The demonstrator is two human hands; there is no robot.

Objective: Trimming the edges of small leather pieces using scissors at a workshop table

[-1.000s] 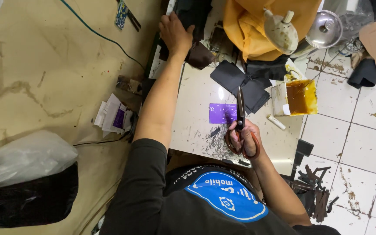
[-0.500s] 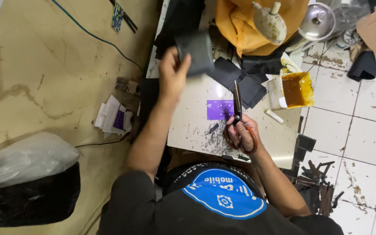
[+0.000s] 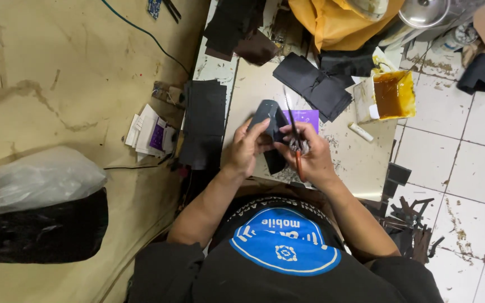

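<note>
My left hand (image 3: 244,148) grips a dark leather piece (image 3: 269,120) just above the near edge of the small work board (image 3: 343,157). My right hand (image 3: 311,152) holds scissors (image 3: 294,134) with orange-brown handles, blades pointing away from me and set against the leather piece. Both hands meet over the board, directly in front of my chest.
More dark leather pieces (image 3: 312,84) lie stacked on the board's far side, and a long dark strip (image 3: 203,120) at its left. An open container of amber glue (image 3: 391,92) stands at the right. Leather scraps (image 3: 411,221) litter the tiled floor. Paper packets (image 3: 151,133) lie left.
My left hand reached to the far pile, picked up a dark leather piece and brought it back to the scissors. My right hand stayed over the board with the scissors.
</note>
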